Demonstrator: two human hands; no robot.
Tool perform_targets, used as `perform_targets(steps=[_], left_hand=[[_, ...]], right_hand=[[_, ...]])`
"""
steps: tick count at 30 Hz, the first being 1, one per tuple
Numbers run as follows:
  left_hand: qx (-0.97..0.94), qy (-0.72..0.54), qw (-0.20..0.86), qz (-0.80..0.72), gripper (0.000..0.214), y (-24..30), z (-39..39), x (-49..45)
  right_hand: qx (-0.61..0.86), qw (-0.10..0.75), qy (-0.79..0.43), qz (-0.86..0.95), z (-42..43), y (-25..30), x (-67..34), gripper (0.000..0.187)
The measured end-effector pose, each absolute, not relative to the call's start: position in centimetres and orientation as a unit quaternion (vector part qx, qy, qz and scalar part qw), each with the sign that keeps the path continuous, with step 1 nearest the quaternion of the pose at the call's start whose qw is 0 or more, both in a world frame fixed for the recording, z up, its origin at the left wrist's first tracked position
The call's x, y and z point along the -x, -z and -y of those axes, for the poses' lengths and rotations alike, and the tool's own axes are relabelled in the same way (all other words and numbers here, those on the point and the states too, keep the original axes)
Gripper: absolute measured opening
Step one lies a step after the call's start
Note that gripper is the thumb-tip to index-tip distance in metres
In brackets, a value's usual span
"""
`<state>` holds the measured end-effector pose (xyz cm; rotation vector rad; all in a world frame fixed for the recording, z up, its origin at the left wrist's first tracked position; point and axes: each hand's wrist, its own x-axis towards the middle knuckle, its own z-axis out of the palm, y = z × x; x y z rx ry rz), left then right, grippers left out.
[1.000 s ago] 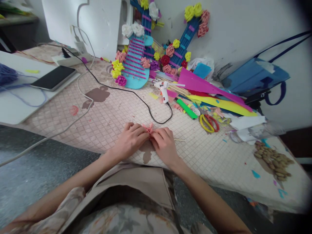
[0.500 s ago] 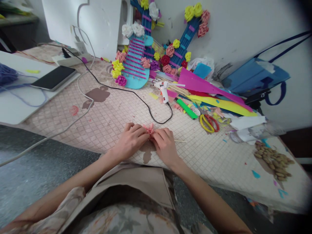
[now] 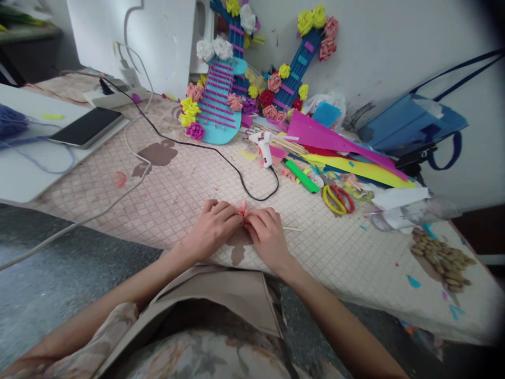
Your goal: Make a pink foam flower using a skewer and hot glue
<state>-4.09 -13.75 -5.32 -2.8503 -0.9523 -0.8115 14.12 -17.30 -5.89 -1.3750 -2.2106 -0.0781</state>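
My left hand and my right hand meet at the near edge of the tiled table. Both pinch a small pink foam flower between their fingertips, fingers curled around it. A thin wooden stick pokes out to the right from under my right hand. Most of the flower is hidden by my fingers.
A white glue gun with a black cord lies beyond my hands. Yellow and red scissors, a green marker, coloured foam sheets and foam guitars with flowers crowd the back. A phone lies left; peanuts lie right.
My fingers close slightly tighter around the pink flower, hiding more of it. My hands stay in the same place.
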Motion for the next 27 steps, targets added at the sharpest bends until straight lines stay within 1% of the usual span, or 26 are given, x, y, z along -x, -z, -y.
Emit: perform_targets(steps=[3,5,12,18,27], left_hand=[[0.915,0.259,0.012,0.309,0.017,5.3,13.8,4.0],[0.912,0.267,0.008,0.310,0.017,5.4,13.7,4.0],[0.908,0.285,-0.023,0.307,0.019,5.7,13.7,4.0],[0.912,0.278,-0.030,0.299,0.022,5.3,13.7,4.0],[0.914,0.270,-0.015,0.301,0.021,4.9,13.7,3.9]], right_hand=[[0.508,0.302,0.021,0.806,17.6,5.9,-14.2,0.012],[0.510,0.313,0.023,0.801,17.8,5.8,-14.1,0.013],[0.536,0.284,0.055,0.793,18.2,5.4,-13.4,0.016],[0.553,0.281,0.053,0.783,18.5,5.8,-13.1,0.011],[0.571,0.283,0.050,0.769,18.6,6.0,-12.7,0.009]])
